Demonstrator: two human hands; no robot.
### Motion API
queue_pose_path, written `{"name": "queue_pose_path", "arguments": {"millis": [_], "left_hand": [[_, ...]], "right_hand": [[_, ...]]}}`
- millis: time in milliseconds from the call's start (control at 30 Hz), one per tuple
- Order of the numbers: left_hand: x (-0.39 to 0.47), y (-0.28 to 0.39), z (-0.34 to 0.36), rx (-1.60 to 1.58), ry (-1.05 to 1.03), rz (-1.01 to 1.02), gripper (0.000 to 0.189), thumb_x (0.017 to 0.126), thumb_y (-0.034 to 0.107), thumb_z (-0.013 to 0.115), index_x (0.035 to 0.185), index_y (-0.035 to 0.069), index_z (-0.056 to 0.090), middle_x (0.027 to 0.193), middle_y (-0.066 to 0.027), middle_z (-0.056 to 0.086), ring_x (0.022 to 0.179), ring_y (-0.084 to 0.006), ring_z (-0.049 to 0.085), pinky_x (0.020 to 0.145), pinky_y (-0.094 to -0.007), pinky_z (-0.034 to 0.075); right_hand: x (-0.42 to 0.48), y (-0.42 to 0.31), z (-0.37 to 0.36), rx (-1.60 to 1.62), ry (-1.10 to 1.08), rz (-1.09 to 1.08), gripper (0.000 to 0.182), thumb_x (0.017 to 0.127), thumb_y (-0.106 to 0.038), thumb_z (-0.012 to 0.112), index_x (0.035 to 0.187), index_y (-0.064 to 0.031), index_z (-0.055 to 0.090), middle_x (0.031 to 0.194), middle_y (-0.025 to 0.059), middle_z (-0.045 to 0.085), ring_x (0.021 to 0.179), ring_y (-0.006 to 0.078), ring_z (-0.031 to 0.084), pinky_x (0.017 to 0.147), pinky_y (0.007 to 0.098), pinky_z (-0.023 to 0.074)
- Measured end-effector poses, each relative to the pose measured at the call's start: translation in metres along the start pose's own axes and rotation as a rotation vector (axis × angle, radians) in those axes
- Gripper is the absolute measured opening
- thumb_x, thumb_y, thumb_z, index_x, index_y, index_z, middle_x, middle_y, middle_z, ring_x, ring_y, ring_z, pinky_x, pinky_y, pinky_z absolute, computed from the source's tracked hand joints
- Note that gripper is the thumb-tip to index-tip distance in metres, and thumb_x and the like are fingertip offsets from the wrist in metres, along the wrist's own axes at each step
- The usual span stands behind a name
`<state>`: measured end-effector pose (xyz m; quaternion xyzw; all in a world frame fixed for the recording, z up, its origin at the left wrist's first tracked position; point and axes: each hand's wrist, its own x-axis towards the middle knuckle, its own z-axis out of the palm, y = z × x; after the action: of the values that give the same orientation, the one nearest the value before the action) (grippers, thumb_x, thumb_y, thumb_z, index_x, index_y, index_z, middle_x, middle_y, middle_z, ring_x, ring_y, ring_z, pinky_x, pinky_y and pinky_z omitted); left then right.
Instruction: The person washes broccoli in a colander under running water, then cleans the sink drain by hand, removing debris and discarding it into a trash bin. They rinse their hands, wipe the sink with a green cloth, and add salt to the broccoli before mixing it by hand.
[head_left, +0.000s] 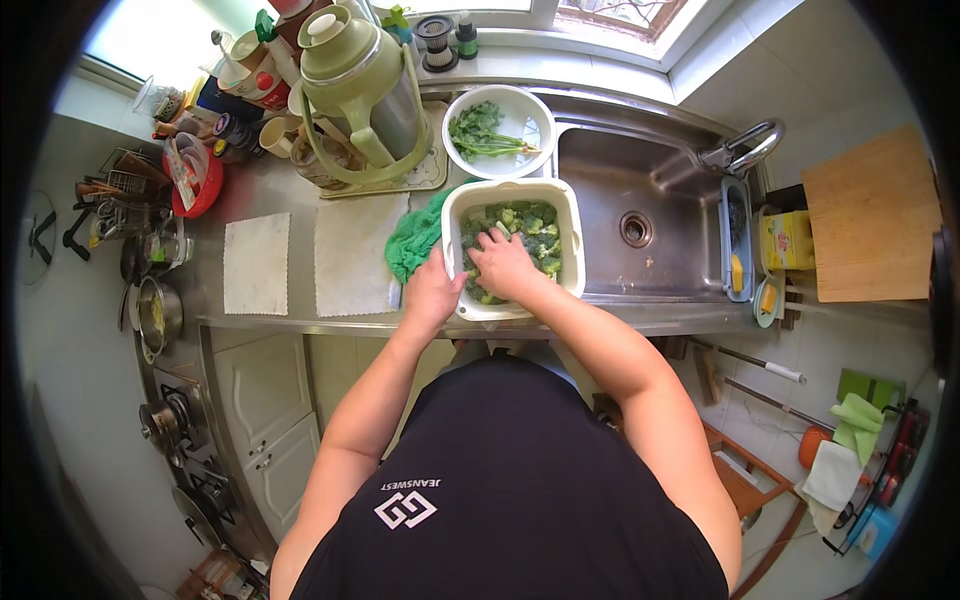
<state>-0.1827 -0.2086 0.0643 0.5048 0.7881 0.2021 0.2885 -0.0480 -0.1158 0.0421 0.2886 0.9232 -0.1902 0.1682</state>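
A white square plastic basin (574, 247) stands at the counter's front, beside the sink. Broccoli florets (532, 225) fill it, apparently in water. My left hand (433, 289) grips the basin's left wall, thumb near the rim and fingers outside. Over the florets, my right hand (504, 264) reaches in with its fingers spread, touching them; whether a piece lies under the palm is hidden. A green mesh cloth (416, 236) is bunched against the basin's left side. Behind the basin, a round white bowl (536, 124) holds leafy green herbs (480, 131).
To the right are a steel sink (600, 262), its faucet (739, 150) and a wooden cutting board (870, 217). A green thermos (352, 82) stands on a tray at the back left. Two pale cloths (256, 262) lie flat on the left counter.
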Motion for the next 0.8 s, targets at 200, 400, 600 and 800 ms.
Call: {"name": "queue_pose_path", "arguments": {"millis": [200, 400, 600, 800], "left_hand": [[0.006, -0.001, 0.003, 0.108, -0.006, -0.005, 0.030, 0.074, 0.013, 0.066, 0.093, -0.004, 0.051, 0.083, -0.0259, 0.063, 0.081, -0.0428, 0.061, 0.073, -0.0499, 0.048], [0.007, 0.003, 0.000, 0.160, 0.010, -0.001, 0.029, 0.075, 0.011, 0.065, 0.095, -0.005, 0.052, 0.082, -0.0264, 0.063, 0.080, -0.0420, 0.062, 0.073, -0.0498, 0.049], [0.005, 0.009, -0.002, 0.148, 0.017, 0.017, 0.030, 0.075, 0.010, 0.064, 0.096, -0.007, 0.051, 0.083, -0.0275, 0.062, 0.081, -0.0427, 0.061, 0.074, -0.0500, 0.049], [0.008, 0.009, -0.009, -0.079, -0.032, 0.016, 0.027, 0.075, 0.008, 0.062, 0.098, -0.005, 0.053, 0.086, -0.0252, 0.063, 0.084, -0.0414, 0.061, 0.076, -0.0468, 0.049]], "right_hand": [[-0.009, 0.018, 0.008, 0.121, 0.336, 0.113, 0.056, 0.078, -0.024, 0.067, 0.128, -0.0073, 0.047, 0.138, 0.0168, 0.038, 0.131, 0.0348, 0.034, 0.096, 0.0560, 0.0371], [-0.019, 0.029, -0.019, 0.201, 0.405, 0.217, 0.050, 0.079, -0.024, 0.067, 0.120, 0.0000, 0.051, 0.135, 0.0184, 0.042, 0.127, 0.0363, 0.038, 0.099, 0.0496, 0.0375], [-0.019, 0.042, 0.010, 0.232, 0.326, 0.148, 0.046, 0.079, -0.026, 0.067, 0.117, -0.0022, 0.055, 0.135, 0.0189, 0.044, 0.128, 0.0363, 0.037, 0.100, 0.0487, 0.0369], [-0.032, 0.045, -0.010, 0.270, 0.369, 0.097, 0.044, 0.079, -0.025, 0.067, 0.115, -0.0021, 0.056, 0.133, 0.0180, 0.045, 0.126, 0.0351, 0.040, 0.099, 0.0469, 0.0383]]}}
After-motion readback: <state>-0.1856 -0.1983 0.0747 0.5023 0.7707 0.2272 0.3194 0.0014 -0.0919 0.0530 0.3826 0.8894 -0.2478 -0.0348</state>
